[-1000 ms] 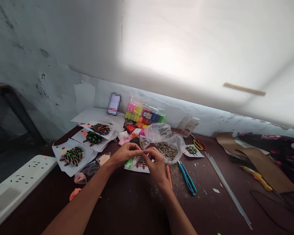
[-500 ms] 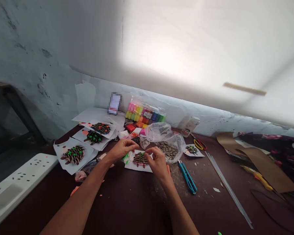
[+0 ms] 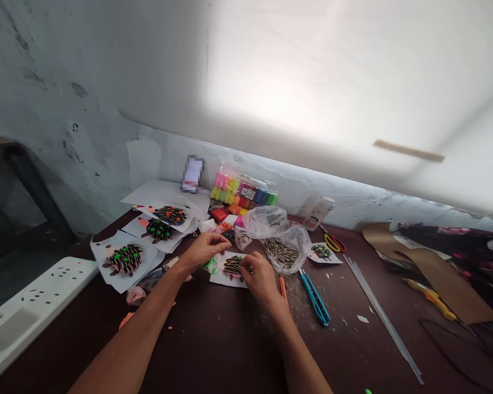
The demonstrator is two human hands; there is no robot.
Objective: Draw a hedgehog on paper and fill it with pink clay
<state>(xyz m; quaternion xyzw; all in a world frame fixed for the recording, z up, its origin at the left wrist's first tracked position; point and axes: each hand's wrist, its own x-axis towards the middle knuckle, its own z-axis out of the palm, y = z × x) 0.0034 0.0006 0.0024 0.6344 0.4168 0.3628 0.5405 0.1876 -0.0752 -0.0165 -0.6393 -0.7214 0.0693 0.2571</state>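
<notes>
A white card (image 3: 218,278) lies on the dark table, bearing a hedgehog figure (image 3: 232,266) of striped seeds with a pink edge and small green bits. My right hand (image 3: 259,275) rests over the card's right side, its fingers pinched at the seeds; anything between the fingertips is hidden. Left of the card's upper edge, my left hand (image 3: 207,249) hovers with thumb and forefinger pinched together, and what they hold is too small to name. Beneath it is a clear wrapper with green clay (image 3: 210,266). An open plastic bag of striped seeds (image 3: 281,253) lies to the right.
Finished-looking hedgehog cards (image 3: 125,260) lie at left, beside a white power strip (image 3: 36,306). Coloured clay packs (image 3: 244,192) and a phone (image 3: 192,174) stand behind. At right are a blue cutter (image 3: 314,298), scissors (image 3: 334,242), clear sticks (image 3: 384,317) and a white bottle (image 3: 319,212).
My right hand has moved slightly down over the card's right side, covering more of the seeds. My left hand has stayed almost in place, still pinched.
</notes>
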